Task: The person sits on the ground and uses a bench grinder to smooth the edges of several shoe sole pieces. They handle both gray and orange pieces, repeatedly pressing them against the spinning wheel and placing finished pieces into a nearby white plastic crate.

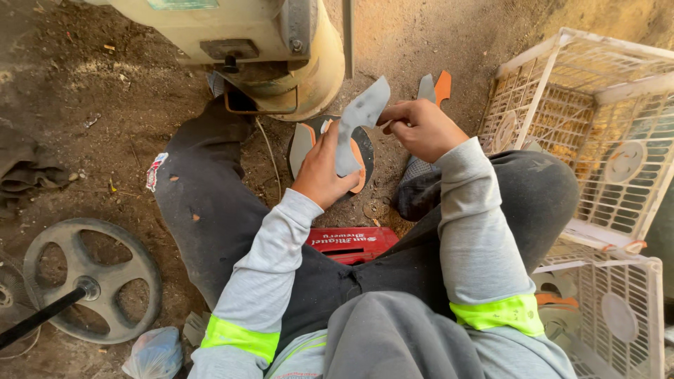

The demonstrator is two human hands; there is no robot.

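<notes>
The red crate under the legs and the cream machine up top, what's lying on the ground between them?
In the head view, flat grey and orange cut-out pieces lie on the dirt between the red crate and the cream machine.

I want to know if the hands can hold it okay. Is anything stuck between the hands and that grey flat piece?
Nothing visible is. The left hand wraps the lower end of the grey flat piece, and the right hand pinches its upper part. Both touch it directly.
</notes>
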